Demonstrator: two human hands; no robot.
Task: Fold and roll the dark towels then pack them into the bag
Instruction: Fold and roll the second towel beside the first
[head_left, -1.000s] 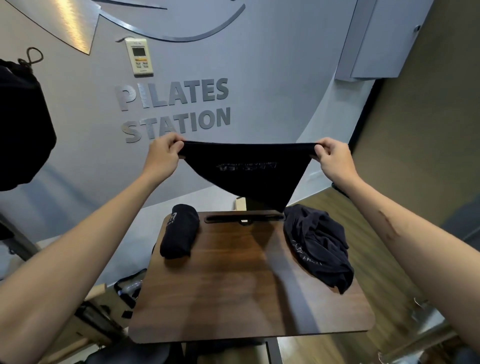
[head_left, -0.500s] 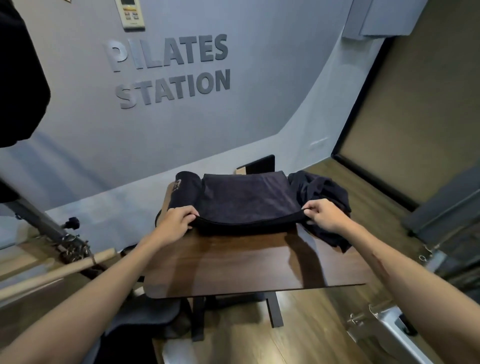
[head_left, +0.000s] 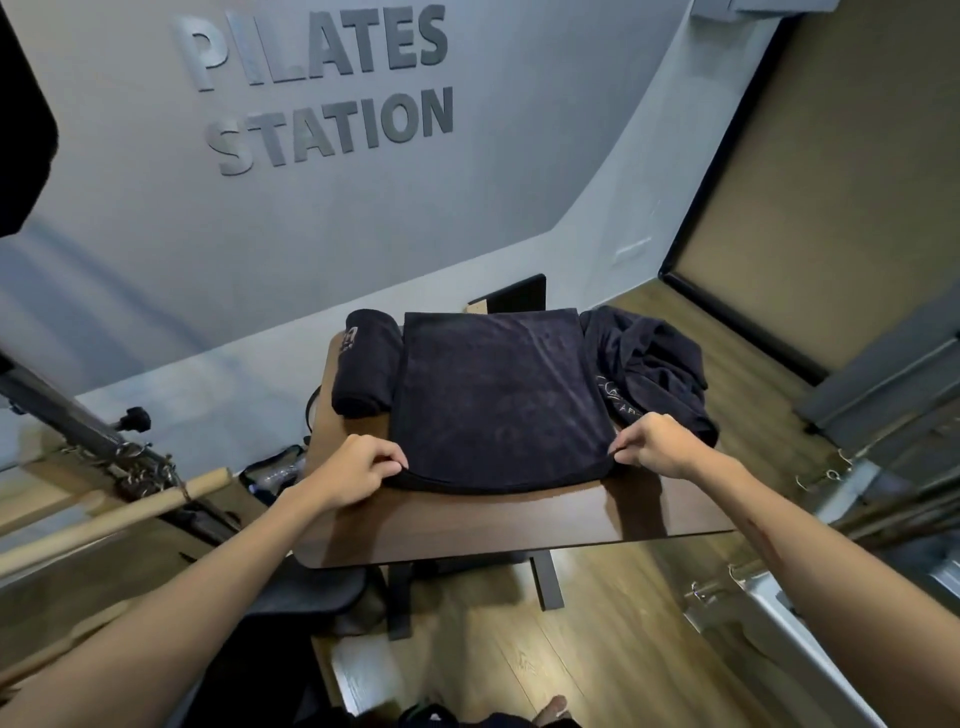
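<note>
Pinching its near corners, the left hand (head_left: 358, 470) and right hand (head_left: 657, 447) have lowered the folded towel (head_left: 498, 400) from midair flat onto the wooden table (head_left: 519, 525), leaving it ready for rolling.

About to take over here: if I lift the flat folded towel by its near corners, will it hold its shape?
Probably not. The folded towel is soft cloth, likely to sag between left hand and right hand. Its layers may slip apart.

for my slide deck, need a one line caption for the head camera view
Both hands, left hand and right hand, pinch the near corners of a folded dark towel on the wooden table.
</note>
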